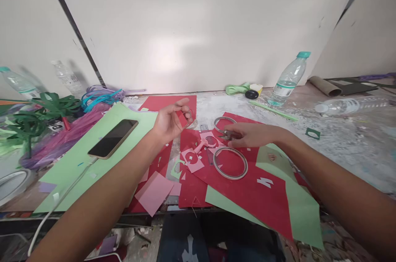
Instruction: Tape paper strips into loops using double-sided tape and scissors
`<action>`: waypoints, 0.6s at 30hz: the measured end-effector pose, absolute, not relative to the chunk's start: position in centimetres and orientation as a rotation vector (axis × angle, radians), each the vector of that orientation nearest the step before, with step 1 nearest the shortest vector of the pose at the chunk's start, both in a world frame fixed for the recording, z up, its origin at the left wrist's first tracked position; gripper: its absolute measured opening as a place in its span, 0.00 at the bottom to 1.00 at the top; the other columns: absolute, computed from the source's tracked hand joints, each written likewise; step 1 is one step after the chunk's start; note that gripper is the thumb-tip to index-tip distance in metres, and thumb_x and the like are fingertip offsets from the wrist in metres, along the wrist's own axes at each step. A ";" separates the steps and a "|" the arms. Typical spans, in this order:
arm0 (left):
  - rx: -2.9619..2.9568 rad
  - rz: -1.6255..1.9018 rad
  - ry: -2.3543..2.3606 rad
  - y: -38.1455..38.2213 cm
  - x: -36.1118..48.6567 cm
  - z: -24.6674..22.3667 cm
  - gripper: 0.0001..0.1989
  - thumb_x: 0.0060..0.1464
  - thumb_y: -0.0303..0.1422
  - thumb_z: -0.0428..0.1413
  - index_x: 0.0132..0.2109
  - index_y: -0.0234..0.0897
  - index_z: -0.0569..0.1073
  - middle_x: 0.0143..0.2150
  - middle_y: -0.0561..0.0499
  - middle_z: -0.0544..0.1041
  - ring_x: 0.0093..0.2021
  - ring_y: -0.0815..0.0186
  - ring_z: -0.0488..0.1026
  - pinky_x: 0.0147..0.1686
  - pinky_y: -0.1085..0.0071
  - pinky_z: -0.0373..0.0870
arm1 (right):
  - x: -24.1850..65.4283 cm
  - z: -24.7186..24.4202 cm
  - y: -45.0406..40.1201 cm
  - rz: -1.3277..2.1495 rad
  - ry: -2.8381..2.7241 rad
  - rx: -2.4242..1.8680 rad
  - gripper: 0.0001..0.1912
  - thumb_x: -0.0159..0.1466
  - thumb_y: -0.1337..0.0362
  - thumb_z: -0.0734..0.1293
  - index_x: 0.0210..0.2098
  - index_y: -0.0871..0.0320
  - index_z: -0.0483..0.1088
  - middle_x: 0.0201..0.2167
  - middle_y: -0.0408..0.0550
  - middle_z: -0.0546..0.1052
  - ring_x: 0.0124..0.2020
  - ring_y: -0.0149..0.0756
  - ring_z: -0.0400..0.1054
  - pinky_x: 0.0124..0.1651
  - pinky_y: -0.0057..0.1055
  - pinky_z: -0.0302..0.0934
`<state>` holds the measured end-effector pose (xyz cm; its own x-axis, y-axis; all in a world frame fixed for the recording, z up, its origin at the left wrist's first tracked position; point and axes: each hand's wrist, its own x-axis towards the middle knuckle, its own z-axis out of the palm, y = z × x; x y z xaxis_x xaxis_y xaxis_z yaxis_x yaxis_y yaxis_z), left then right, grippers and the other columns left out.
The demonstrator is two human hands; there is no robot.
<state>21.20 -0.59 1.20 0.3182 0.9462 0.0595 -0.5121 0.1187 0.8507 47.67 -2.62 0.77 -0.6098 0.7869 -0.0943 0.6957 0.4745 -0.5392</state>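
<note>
My left hand (pixel 171 122) is raised over red paper (pixel 188 107), its fingers curled together at the tips. A thin, clear strip or loop shows beside the fingertips, but I cannot make out what they pinch. My right hand (pixel 252 135) rests palm down over the red sheet, closed on a small metal plier-like tool (pixel 229 135) whose jaws point left. Two narrow tape rolls (pixel 246 167) lie near it, one behind and one in front. Left of the tool is a twisted pink paper piece (pixel 201 145), beside pink squares with round cut-outs (pixel 194 166).
A phone (pixel 113 138) with a white cable lies on green paper (pixel 69 171) at left. Green paper bows (pixel 57 105) and ribbons stand behind. One water bottle (pixel 289 80) stands at back right; another bottle (pixel 349 106) lies on its side. A white panel (pixel 201 27) rises behind.
</note>
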 end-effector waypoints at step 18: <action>1.929 0.599 0.942 -3.0 22.9 0.3 0.16 0.50 0.47 0.56 0.37 0.41 0.79 0.20 0.54 0.66 0.18 0.73 0.57 0.18 0.73 0.53 | 45.1 0.5 -3.6 0.437 -2.090 -1.194 0.11 0.56 0.58 0.66 0.36 0.56 0.73 0.25 0.46 0.74 0.24 0.34 0.64 0.27 0.29 0.55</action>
